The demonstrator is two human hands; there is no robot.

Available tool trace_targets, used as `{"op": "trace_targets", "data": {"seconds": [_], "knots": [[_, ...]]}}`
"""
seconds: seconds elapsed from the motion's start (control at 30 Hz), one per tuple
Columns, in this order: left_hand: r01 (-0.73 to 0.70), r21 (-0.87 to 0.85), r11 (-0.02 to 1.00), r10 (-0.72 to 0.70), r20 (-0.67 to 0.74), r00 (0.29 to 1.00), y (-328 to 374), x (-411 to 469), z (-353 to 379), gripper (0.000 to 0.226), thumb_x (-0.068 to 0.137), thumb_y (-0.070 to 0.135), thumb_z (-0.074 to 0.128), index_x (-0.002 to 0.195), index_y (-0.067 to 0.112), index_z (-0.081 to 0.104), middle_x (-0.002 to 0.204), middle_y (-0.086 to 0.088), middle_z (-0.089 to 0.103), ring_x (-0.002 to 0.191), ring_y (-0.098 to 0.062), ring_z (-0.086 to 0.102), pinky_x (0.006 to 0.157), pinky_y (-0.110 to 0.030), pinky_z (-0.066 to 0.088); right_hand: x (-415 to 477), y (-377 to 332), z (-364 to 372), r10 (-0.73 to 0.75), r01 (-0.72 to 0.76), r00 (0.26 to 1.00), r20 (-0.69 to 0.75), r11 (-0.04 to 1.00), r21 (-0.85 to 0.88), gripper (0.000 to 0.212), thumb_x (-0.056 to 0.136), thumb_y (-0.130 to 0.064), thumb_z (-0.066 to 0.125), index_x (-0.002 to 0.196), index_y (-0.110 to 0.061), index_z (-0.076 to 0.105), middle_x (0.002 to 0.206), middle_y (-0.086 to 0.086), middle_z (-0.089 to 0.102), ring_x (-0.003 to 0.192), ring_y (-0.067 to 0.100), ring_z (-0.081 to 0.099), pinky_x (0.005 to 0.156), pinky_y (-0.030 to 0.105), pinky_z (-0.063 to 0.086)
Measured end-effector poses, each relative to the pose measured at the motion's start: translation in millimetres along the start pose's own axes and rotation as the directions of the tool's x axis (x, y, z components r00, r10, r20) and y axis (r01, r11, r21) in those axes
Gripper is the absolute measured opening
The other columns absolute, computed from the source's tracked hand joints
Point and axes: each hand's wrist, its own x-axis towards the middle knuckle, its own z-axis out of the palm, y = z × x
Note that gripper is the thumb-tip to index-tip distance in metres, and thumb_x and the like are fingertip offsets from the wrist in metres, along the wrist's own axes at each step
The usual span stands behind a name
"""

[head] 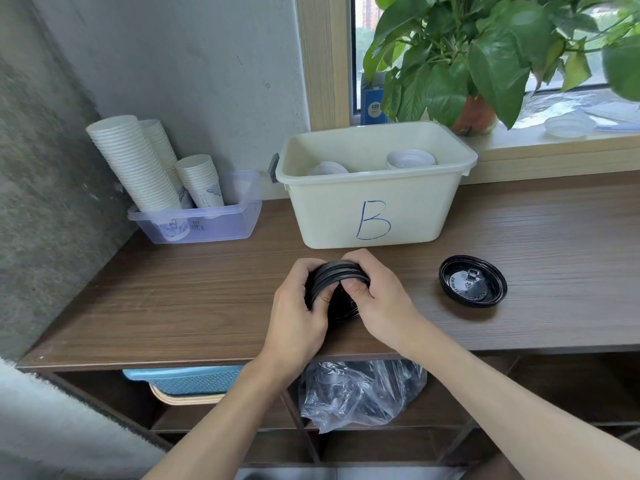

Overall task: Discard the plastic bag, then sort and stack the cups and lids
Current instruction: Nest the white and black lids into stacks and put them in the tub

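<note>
One black lid (472, 285) left loose, beside the right hand (381, 299).
Both left hand (298, 313) and right hand grip the lid stack (337, 276); paper cups (138, 161) stacked, plastic bag (360, 393) looks discarded.

Stacked black lids (333, 273) tilted; one lid (472, 286) lies apart.

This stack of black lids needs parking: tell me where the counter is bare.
Bare brown wooden counter lies left of the left hand, before the clear plastic tray of paper cups, and right of the loose black plastic lid. Crowded behind: tray and cream plastic bin.
</note>
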Motion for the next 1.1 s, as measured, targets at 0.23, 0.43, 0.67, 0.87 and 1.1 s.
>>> {"op": "trace_targets", "data": {"seconds": [0.23, 0.43, 0.67, 0.87, 1.1], "knots": [[0.011, 0.013, 1.000, -0.012, 0.031, 0.999, 3.5, 2.1, -3.1, 0.018, 0.091, 0.000, 0.060, 0.094, 0.016, 0.052, 0.077, 0.011, 0.059, 0.071, -0.002, 0.053, 0.066, -0.011, 0.039, 1.3, -0.7, 4.6, -0.001, 0.000, 1.000, -0.025, 1.000, -0.026, 0.015, 0.086, 0.002, 0.052, 0.093, -0.011, 0.055, 0.078, -0.004, 0.056, 0.074, 0.011, 0.049, 0.070, 0.021, 0.039], [0.133, -0.020, 0.991, -0.134, -0.085, 0.987, -0.5, 4.8, -3.7, 0.010, 0.096, 0.005, 0.055, 0.102, 0.013, 0.053, 0.091, 0.005, 0.062, 0.082, 0.004, 0.056, 0.075, -0.007, 0.039, 4.0, 0.7, 9.2, 0.040, -0.039, 0.999, -0.024, 0.998, 0.043, 0.023, 0.096, -0.019, 0.053, 0.119, -0.017, 0.052, 0.103, -0.012, 0.062, 0.098, 0.000, 0.055, 0.085, 0.008, 0.039], [0.251, -0.127, 0.959, -0.257, -0.030, 0.966, -4.6, 11.1, -4.7, 0.012, 0.095, 0.016, 0.059, 0.103, 0.024, 0.057, 0.099, 0.003, 0.068, 0.091, -0.009, 0.064, 0.084, -0.021, 0.048, 5.7, 6.0, 10.4, 0.061, -0.062, 0.996, -0.064, 0.998, -0.001, 0.022, 0.098, -0.017, 0.048, 0.119, -0.018, 0.051, 0.110, -0.006, 0.061, 0.102, 0.006, 0.055, 0.083, 0.004, 0.036], [0.196, -0.085, 0.977, -0.200, -0.038, 0.979, -3.2, 11.5, -5.4, 0.017, 0.095, 0.009, 0.059, 0.111, 0.013, 0.064, 0.101, 0.009, 0.069, 0.092, 0.005, 0.062, 0.082, -0.008, 0.044, 6.6, 6.5, 10.5, 0.077, -0.076, 0.996, -0.055, 0.997, 0.010, 0.034, 0.097, -0.032, 0.046, 0.127, -0.016, 0.051, 0.117, -0.005, 0.063, 0.109, 0.007, 0.056, 0.092, 0.017, 0.040], [0.226, -0.017, 0.974, -0.226, -0.076, 0.971, -3.0, 9.9, -1.8, 0.008, 0.094, 0.012, 0.060, 0.100, 0.014, 0.056, 0.090, 0.008, 0.065, 0.082, 0.008, 0.058, 0.072, -0.005, 0.041, 6.4, 5.2, 9.4, 0.116, -0.116, 0.993, -0.005, 0.993, -0.002, 0.028, 0.097, -0.015, 0.047, 0.125, -0.015, 0.047, 0.112, -0.002, 0.062, 0.103, 0.011, 0.055, 0.084, 0.014, 0.039]]}}
